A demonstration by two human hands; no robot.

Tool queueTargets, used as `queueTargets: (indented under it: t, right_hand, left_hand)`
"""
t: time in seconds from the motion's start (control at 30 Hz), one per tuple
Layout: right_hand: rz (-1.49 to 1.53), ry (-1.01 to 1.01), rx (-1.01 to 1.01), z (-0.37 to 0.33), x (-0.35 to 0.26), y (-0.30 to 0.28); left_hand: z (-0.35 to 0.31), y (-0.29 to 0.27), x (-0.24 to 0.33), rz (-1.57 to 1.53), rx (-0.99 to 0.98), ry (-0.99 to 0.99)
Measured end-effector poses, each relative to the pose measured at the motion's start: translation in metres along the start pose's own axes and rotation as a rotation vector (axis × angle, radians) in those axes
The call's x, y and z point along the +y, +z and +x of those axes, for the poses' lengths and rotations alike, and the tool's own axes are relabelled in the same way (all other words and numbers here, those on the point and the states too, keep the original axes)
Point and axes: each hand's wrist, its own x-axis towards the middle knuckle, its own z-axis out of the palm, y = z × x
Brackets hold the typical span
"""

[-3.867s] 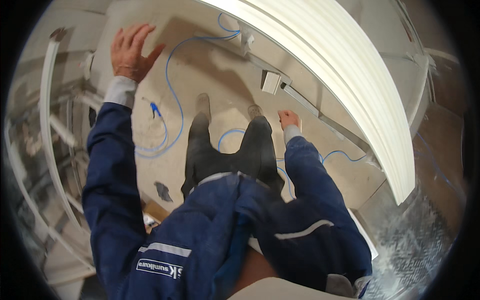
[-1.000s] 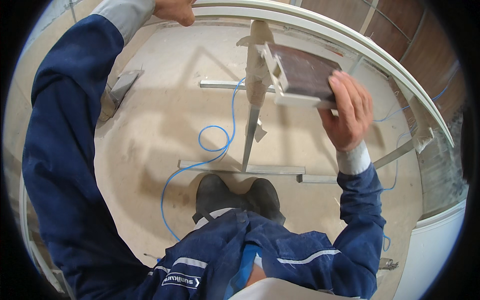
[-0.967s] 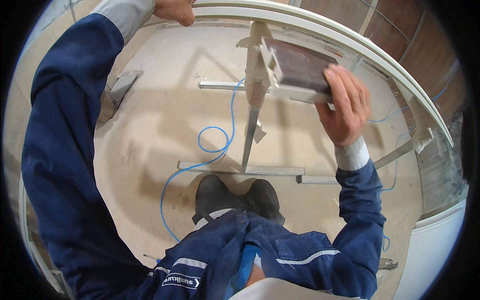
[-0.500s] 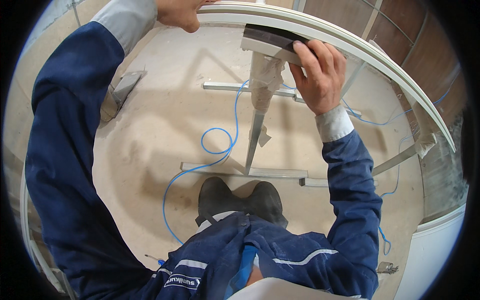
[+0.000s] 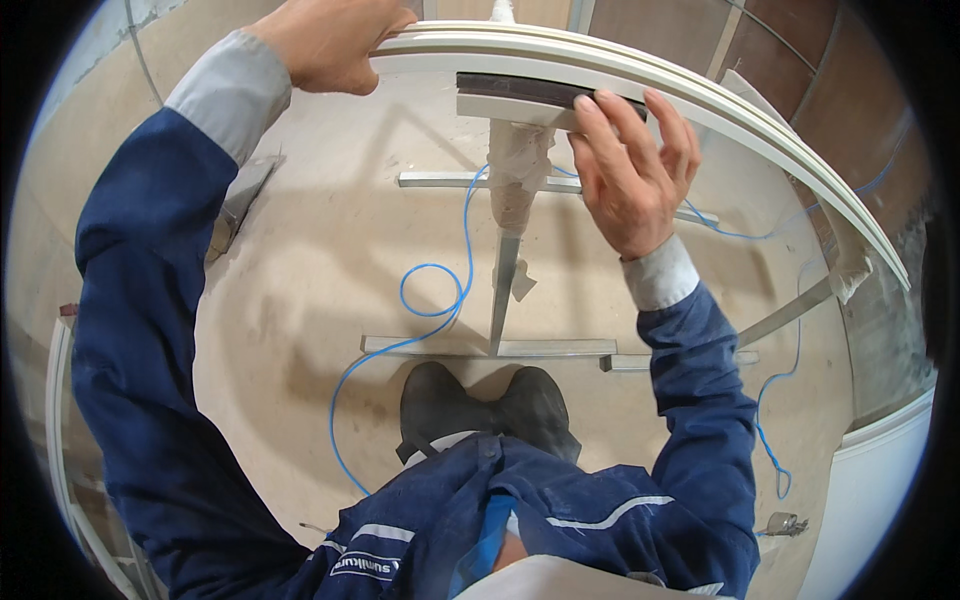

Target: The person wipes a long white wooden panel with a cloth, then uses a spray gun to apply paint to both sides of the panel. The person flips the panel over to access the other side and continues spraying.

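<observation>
A long white panel (image 5: 620,55) with a grooved edge runs across the top of the view and seems to bow because of the lens. At its left part my left hand (image 5: 335,45) is closed round the edge, thumb on the near side and most fingertips hidden. My right hand (image 5: 635,180) holds a flat sanding block (image 5: 510,108), black above and pale grey below. The block lies along the near side of the panel, with my fingers gripping its right end. Whether its whole face touches the panel, I cannot tell.
Under the panel stands a metal support (image 5: 507,270), its top wrapped in crumpled film, on floor bars (image 5: 555,348). A blue hose (image 5: 345,400) loops across the floor left of my dark boots (image 5: 435,405). Another white panel (image 5: 880,490) is at the lower right.
The sanding block and my right hand have shifted slightly left along the panel and look more level. More of my left hand shows, still at the panel's edge. The view has moved a little.
</observation>
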Motion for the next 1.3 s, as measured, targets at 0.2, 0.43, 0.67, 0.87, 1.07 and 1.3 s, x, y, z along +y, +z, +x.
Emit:
queueTargets:
  t: [0.2, 0.43, 0.67, 0.87, 1.07, 1.3]
  right_hand:
    - [0.660, 0.886, 0.153, -0.028, -0.036, -0.022]
    - [1.434, 1.325, 0.099, -0.021, -0.002, -0.002]
    - [1.439, 1.402, 0.146, -0.038, 0.006, -0.019]
    - [1.508, 1.426, 0.288, -0.043, 0.026, -0.033]
    - [1.381, 1.559, 0.818, -0.051, 0.100, -0.048]
    - [1.407, 1.218, 0.893, -0.060, 0.174, -0.065]
  left_hand:
    - [0.003, 0.005, -0.004, 0.039, -0.068, -0.069]
    - [-0.003, 0.007, -0.005, 0.044, -0.042, -0.101]
    - [-0.010, 0.010, -0.014, -0.006, 0.052, -0.047]
    - [-0.014, 0.020, -0.009, 0.006, 0.174, -0.096]
    - [-0.011, 0.023, -0.013, -0.069, 0.209, -0.069]
    - [-0.012, 0.032, -0.014, -0.056, 0.166, -0.125]
